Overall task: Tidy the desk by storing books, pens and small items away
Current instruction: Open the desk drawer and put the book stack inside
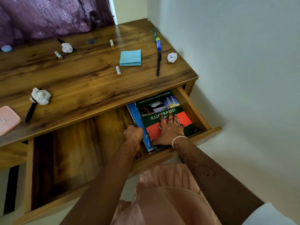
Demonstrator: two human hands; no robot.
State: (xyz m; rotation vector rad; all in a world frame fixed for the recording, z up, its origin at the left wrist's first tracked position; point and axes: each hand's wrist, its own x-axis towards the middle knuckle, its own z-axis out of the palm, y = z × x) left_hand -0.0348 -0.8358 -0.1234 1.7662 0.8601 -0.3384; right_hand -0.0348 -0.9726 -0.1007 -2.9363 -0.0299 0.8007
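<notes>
Now the illustrated book (162, 104) is pressed by the spread right hand (168, 130); the spiral notebook (134, 111) is gripped by the curled left hand (134, 132).

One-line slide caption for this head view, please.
Right hand presses flat on the green-and-red illustrated book in the open wooden drawer; left hand grips the blue spiral notebook partly under it.

I see the drawer (191, 106) open below the desktop (81, 82). At its right end an illustrated book (162, 106) lies on a spiral notebook (134, 114). The right hand (168, 130) rests flat on the book, and the left hand (134, 132) grips the notebook's left edge. On the desktop, a pen (158, 64) lies right of the sticky-note pad (130, 57).
</notes>
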